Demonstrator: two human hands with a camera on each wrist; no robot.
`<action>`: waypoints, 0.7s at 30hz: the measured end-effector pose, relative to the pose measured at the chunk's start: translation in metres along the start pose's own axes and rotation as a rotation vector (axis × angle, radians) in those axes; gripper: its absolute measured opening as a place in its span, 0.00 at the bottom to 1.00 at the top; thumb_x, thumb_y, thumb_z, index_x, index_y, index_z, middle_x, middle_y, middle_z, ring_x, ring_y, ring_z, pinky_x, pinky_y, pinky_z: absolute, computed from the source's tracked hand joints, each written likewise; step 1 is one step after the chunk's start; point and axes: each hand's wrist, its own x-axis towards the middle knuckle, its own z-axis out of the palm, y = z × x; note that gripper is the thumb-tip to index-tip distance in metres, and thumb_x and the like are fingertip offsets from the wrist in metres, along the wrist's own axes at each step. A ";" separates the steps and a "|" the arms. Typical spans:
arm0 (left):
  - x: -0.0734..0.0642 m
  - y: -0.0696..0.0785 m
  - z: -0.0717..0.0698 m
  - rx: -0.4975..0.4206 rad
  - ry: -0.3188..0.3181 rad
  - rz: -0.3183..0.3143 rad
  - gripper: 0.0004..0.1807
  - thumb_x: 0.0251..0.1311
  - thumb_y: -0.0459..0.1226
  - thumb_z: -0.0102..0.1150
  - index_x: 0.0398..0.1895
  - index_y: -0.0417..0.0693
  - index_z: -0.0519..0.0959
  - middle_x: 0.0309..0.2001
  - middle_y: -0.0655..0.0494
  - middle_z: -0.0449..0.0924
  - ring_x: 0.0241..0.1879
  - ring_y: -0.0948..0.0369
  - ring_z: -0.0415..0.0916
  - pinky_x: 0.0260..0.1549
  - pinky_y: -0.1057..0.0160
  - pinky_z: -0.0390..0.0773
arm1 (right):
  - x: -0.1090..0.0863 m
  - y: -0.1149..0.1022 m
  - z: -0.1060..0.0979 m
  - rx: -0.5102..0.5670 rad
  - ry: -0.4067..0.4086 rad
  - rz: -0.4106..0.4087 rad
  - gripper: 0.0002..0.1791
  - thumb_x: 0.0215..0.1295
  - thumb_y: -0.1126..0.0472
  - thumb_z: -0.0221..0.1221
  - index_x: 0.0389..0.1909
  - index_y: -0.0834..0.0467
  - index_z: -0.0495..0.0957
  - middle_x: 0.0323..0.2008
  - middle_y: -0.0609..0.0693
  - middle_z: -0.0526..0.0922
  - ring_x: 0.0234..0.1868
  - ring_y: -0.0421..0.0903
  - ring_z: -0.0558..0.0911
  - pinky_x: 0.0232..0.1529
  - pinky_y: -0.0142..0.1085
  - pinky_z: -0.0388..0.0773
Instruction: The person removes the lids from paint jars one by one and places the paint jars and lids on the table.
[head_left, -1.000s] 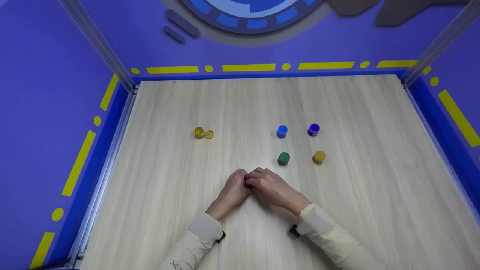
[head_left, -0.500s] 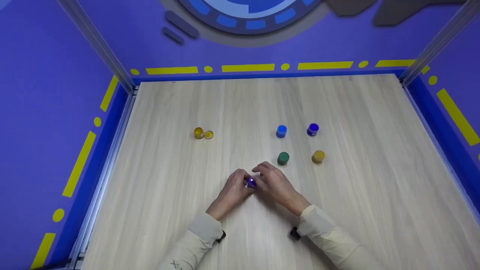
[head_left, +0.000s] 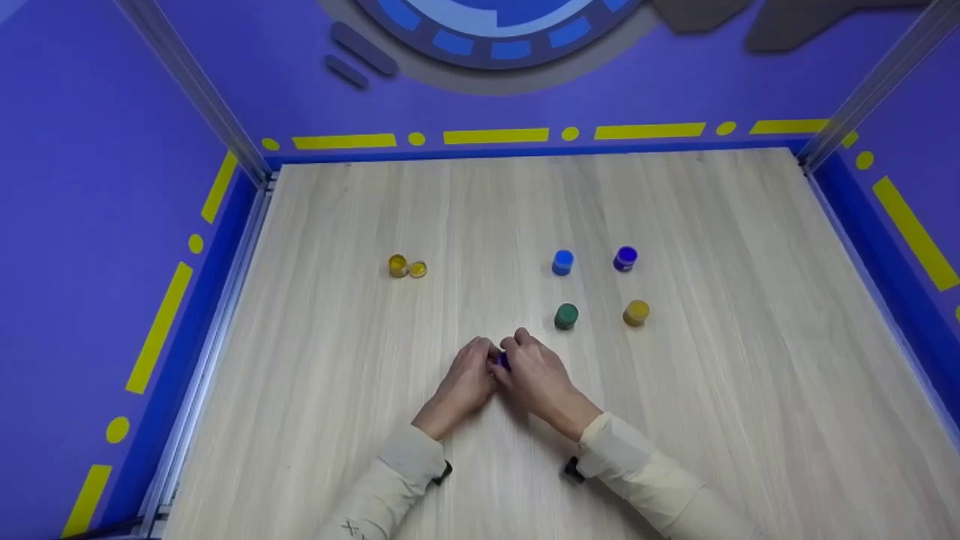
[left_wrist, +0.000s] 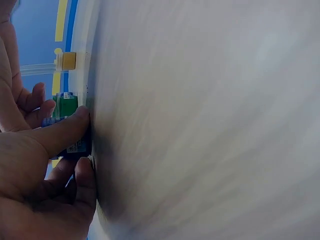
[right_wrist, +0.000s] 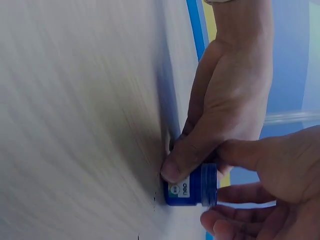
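Note:
Near the front middle, a small violet-blue paint jar (head_left: 503,361) is mostly hidden between the two hands in the head view. Its label and ridged lid (right_wrist: 209,184) show in the right wrist view, where it stands upright on the table. My left hand (head_left: 466,379) grips the jar's body, with the thumb (left_wrist: 67,134) pressed along its side. Fingers of my right hand (head_left: 541,379) pinch around the lid, which sits on the jar.
Beyond the hands stand lidded jars: blue (head_left: 562,263), violet (head_left: 625,259), green (head_left: 566,316) and yellow (head_left: 636,313). An uncovered yellow jar (head_left: 397,265) stands left, beside its lid (head_left: 418,269). Blue walls (head_left: 480,105) enclose the wooden table (head_left: 337,337).
My right hand first loosened from the jar, exposing its violet top, then closed around the lid again with the wrist shifted slightly left. My left hand has kept its place.

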 end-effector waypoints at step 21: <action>0.002 0.004 -0.003 0.000 -0.081 -0.132 0.10 0.53 0.21 0.59 0.33 0.41 0.73 0.32 0.56 0.70 0.32 0.60 0.66 0.35 0.60 0.72 | 0.003 0.002 -0.004 -0.041 -0.052 -0.216 0.05 0.65 0.71 0.65 0.41 0.62 0.84 0.34 0.52 0.79 0.35 0.51 0.78 0.36 0.42 0.79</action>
